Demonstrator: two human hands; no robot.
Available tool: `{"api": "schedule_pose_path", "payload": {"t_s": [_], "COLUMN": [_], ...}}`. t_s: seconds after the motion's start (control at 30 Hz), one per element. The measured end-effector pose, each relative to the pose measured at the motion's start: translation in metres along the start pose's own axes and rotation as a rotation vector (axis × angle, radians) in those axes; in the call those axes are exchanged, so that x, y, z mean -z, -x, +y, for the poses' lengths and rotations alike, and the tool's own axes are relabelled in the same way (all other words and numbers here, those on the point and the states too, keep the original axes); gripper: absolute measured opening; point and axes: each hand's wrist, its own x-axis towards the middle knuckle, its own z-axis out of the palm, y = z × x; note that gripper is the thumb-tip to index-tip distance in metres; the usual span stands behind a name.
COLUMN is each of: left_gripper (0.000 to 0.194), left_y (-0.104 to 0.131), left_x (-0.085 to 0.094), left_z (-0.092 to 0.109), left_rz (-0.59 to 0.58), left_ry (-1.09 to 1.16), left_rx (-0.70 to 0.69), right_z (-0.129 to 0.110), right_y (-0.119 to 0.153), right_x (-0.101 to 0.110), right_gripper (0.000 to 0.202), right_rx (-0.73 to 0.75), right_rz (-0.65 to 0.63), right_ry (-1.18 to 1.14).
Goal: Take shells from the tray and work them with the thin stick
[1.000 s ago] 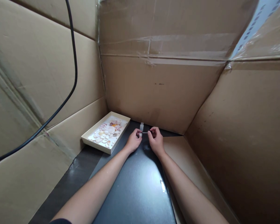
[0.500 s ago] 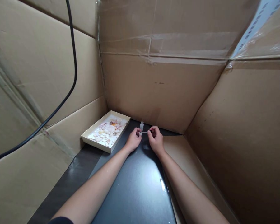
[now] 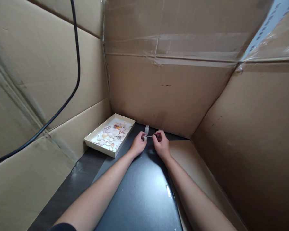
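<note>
Close in front of the far cardboard wall, my left hand [image 3: 139, 142] is closed, its fingertips pinching a small whitish piece [image 3: 145, 137]; its kind is too small to make out. My right hand [image 3: 161, 142] grips a thin pale stick [image 3: 149, 136] that points left, its tip at the whitish piece. The fingers cover the stick's other end. Just behind the hands stands a small clear bottle [image 3: 147, 129], upright, with no cap visible on it. Left of my left hand lies a shallow cream tray [image 3: 100, 150] holding several seashells [image 3: 114, 132] of white, orange and reddish tones.
Cardboard walls [image 3: 173, 99] close in the dark tabletop [image 3: 132, 195] at the back and both sides. A black cable [image 3: 78, 64] hangs down on the left. Along the right of the tabletop lies a flat cardboard sheet [image 3: 183, 154].
The view has shifted very slightly. Both hands keep their place and hold, with the stick still at the whitish piece.
</note>
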Motion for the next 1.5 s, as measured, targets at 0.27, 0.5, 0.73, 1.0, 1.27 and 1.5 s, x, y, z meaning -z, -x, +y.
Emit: {"api": "schedule_pose_path", "payload": {"t_s": [0.27,0.5,0.73,1.0,1.27,1.5], "left_gripper": [0.017,0.017,0.017,0.015,0.015,0.016], "left_y": [-0.0006,-0.0001,0.0001,0.0002,-0.0015,-0.0026], "left_x": [0.0002,-0.0004,0.0001,0.0006,-0.0009,-0.0024], "left_z": [-0.0020,-0.0039,-0.0017,-0.0009,-0.0046,-0.0086], "left_rz": [-0.003,-0.018,-0.017,-0.008,0.016,0.001], "left_ry": [-0.009,-0.044,-0.056,-0.040,0.034,0.060], "left_rx": [0.004,0.001,0.013,0.013,0.004,0.002], "right_z": [0.0014,0.0019,0.0019,0.0011,0.0031,0.0020], "right_y": [-0.0006,-0.0004,0.0003,-0.0003,-0.0013,-0.0019], "right_x": [0.0003,0.0002,0.0005,0.0013,0.0003,-0.0005], "right_gripper": [0.017,0.015,0.014,0.014,0.015,0.013], "right_rx": [-0.010,0.007,-0.007,-0.009,-0.007,-0.035], "right_rz": [-0.004,-0.012,-0.011,-0.019,-0.005,0.010], "right_ry": [-0.018,-0.030,-0.009,0.019,-0.001,-0.017]}}
